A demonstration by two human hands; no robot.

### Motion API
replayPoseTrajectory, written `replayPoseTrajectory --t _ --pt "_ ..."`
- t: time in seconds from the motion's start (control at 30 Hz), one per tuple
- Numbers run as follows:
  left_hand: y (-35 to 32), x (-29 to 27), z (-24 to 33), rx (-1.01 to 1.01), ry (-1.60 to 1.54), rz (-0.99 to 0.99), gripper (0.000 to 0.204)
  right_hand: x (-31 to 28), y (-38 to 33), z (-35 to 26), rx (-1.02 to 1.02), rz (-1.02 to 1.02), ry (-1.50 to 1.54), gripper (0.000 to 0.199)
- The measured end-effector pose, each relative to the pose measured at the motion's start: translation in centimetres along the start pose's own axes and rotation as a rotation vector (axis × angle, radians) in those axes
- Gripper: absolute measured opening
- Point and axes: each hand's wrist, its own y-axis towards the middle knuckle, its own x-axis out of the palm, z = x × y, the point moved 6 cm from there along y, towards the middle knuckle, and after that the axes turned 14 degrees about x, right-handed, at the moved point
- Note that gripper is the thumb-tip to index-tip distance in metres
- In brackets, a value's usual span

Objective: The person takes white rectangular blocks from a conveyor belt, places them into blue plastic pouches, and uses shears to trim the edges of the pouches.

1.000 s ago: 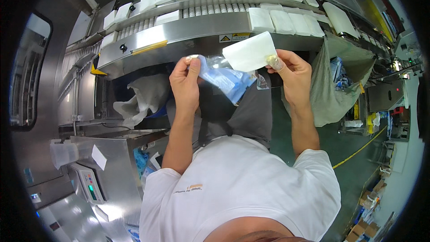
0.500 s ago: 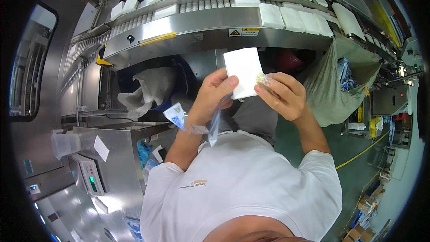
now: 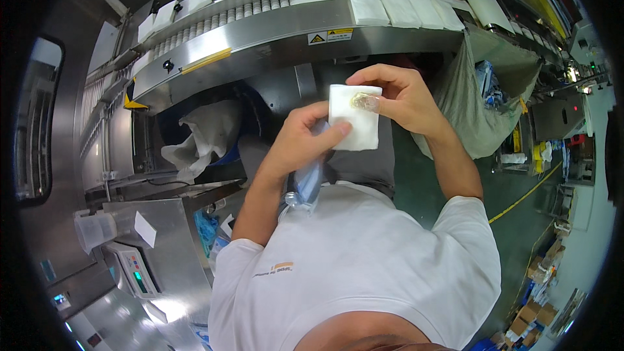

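Held in front of my body is a white folded tissue stack [image 3: 356, 131], a flat rectangular block. My left hand [image 3: 300, 138] is closed on its left side, thumb on the face. From that same hand hangs a crumpled clear and bluish plastic wrapper [image 3: 307, 179], down to my white shirt. My right hand [image 3: 408, 101] grips the stack at its upper right, some fingers behind the top edge. Under the right thumb lies a small clear, yellowish piece [image 3: 364, 101], like a bit of film or a sticker, against the white face. What it is exactly I cannot tell.
Ahead runs a metal roller conveyor [image 3: 260, 31] bearing several white stacks [image 3: 396, 10]. A grey cloth sack [image 3: 468, 97] hangs at the right. On the left, a steel table [image 3: 169, 218] carries a digital scale [image 3: 133, 270] and a clear plastic jug [image 3: 94, 227]. Below the conveyor sits a bin with white material [image 3: 205, 133].
My right hand has moved up, from the stack's lower right to its top right corner, bringing the clear piece higher on the face. The wrapper now hangs straighter below my left hand.
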Motion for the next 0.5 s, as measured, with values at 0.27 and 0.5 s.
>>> replayPoseTrajectory --t 0.27,0.5 --pt "-0.2 0.1 -0.9 0.253 0.228 0.328 0.045 0.2 -0.8 0.9 -0.076 0.322 -0.081 0.040" --pt "0.0 -1.3 -0.3 0.184 0.354 0.231 0.035 3.0 -3.1 -3.1 -0.247 0.195 -0.721 0.049"
